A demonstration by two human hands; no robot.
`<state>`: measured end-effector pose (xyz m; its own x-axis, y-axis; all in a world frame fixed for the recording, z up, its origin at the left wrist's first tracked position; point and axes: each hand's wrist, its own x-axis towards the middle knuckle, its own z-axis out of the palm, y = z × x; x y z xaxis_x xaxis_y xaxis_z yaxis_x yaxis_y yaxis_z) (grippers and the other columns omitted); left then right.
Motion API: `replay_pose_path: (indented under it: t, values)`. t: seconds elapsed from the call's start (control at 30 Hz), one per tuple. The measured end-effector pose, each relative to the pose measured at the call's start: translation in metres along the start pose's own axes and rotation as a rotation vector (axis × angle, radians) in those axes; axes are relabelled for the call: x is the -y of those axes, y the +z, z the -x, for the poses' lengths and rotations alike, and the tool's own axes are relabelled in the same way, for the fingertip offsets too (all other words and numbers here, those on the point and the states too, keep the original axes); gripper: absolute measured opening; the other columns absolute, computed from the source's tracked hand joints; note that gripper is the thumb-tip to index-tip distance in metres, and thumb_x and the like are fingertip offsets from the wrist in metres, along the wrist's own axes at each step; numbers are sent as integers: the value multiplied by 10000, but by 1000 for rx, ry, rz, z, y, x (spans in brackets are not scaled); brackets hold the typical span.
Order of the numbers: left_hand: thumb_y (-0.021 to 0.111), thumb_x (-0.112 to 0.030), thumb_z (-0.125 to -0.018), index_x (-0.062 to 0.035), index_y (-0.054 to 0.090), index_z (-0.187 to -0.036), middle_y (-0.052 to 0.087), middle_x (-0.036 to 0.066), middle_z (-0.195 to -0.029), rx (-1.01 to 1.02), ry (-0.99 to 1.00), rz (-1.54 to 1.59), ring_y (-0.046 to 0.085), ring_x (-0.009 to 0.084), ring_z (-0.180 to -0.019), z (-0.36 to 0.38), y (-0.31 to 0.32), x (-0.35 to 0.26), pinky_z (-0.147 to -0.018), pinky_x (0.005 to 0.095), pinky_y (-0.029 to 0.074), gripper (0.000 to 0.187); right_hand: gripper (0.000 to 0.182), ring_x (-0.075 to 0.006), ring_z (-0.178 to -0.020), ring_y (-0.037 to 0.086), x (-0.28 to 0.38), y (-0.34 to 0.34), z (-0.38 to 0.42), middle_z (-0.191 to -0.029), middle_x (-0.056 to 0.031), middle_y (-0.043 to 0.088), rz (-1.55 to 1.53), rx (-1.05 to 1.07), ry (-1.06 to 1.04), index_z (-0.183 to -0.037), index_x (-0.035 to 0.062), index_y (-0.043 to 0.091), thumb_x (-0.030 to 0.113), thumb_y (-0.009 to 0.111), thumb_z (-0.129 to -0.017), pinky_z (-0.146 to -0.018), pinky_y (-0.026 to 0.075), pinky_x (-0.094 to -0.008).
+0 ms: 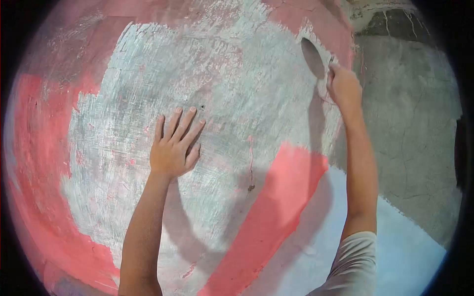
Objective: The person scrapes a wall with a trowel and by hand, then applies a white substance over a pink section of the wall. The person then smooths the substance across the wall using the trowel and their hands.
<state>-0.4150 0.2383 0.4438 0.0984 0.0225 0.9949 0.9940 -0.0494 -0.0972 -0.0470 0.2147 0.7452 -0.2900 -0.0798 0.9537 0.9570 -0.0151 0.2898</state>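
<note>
left hand: left hand [170,153] on wall, back of hand to camera, fingers [183,123] spread and pointing up, thumb angled out to the right; nothing gripped
right hand: right hand [344,88] raised higher, at upper right, fingers curled closed around the trowel's handle end
trowel: trowel [312,58] in right hand, narrow leaf-shaped blade tilted, tip to upper left; over upper right part of whitish area; blade contact with wall can't be told
wall: painted wall [222,84], mostly whitish-gray streaky area with pink showing through
pink paint: pink paint [42,163] down left side, duller pink along top
pink band: pink band [266,212] slanting from lower center up to right, right of left forearm
light blue area: light blue area [400,246] at lower right, beside pink band
gray section: bare gray section [405,118] right of right forearm
dark hole: small dark hole [202,106] just beside left fingertips
brown spot: brown spot [251,188] under thin reddish line, between forearms
sleeve: light gray sleeve [354,256] on right arm
shadows: arm shadows [316,118] on wall
</note>
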Motion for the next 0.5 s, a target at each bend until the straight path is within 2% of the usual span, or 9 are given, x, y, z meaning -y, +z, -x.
replay_pose_path:
  t: [0.13,0.23,0.33,0.43,0.5]
  values:
    - [597,-379,-932,-284,545,-1565,383,25,-1718,14,0,2,319,316,-1593,0,-1,-1,-1300,610,170,643,252,-488,-1020,704,-12,26,-40,-1070,-258,741,-55,-104,17,-1131,69,722,229,598,-980,-863,553,-589]
    - [593,-391,-938,-281,537,-1571,368,22,-1725,15,3,-11,305,312,-1599,1,1,0,-1304,610,159,645,267,-492,-1015,705,-21,39,-87,-1060,-276,736,-45,-102,52,-1144,46,716,194,565,-982,-860,557,-587]
    - [589,-396,-939,-281,532,-1577,366,22,-1726,29,2,-31,304,312,-1599,0,1,0,-1306,608,154,651,287,-495,-1030,706,-8,40,-62,-1071,-284,736,14,-129,10,-1140,18,711,174,521,-991,-886,554,-583]
    - [585,-388,-939,-284,533,-1578,377,24,-1721,17,3,-9,317,315,-1594,1,3,1,-1304,606,159,650,261,-469,-1120,699,37,7,1,-1202,-265,712,77,120,43,-1109,13,723,123,509,-1006,-904,571,-554]
    - [579,-385,-941,-285,536,-1575,383,26,-1719,13,16,-8,325,317,-1590,2,2,1,-1303,605,162,644,247,-465,-1096,708,17,29,-15,-1163,-259,721,52,-13,4,-1087,15,722,125,521,-996,-894,574,-554]
